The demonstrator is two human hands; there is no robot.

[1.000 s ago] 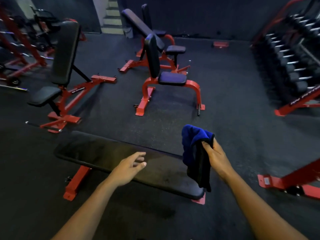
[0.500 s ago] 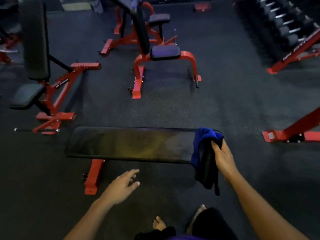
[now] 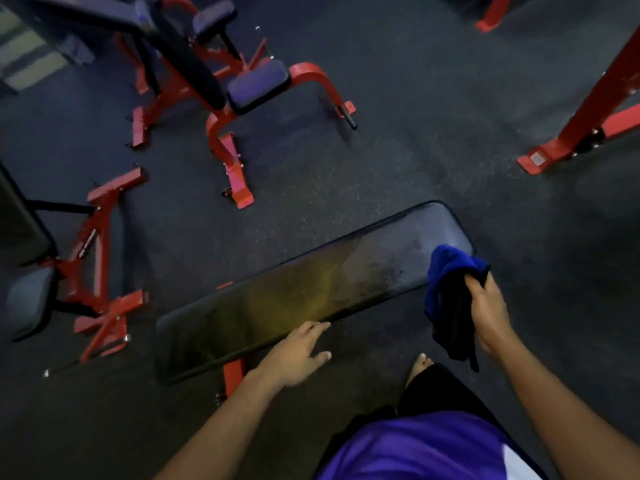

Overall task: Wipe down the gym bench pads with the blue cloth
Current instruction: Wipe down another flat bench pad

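Observation:
A long flat black bench pad (image 3: pixel 311 289) on a red frame runs diagonally across the middle of the head view. My right hand (image 3: pixel 488 313) grips the blue cloth (image 3: pixel 448 296), which hangs bunched just off the pad's right end, its lower part dark. My left hand (image 3: pixel 294 355) hovers with fingers spread at the pad's near edge, holding nothing. I cannot tell whether its fingertips touch the pad.
A red-framed bench with dark seat pad (image 3: pixel 258 86) stands behind. Another red bench with black pads (image 3: pixel 27 299) sits at the left. A red rack foot (image 3: pixel 568 147) lies at the right. My bare foot (image 3: pixel 420 367) is on the dark rubber floor near the bench.
The view has tilted down and rotated, so the flat bench now runs diagonally. My left hand has reached up to the pad's near edge. The cloth stays in my right hand.

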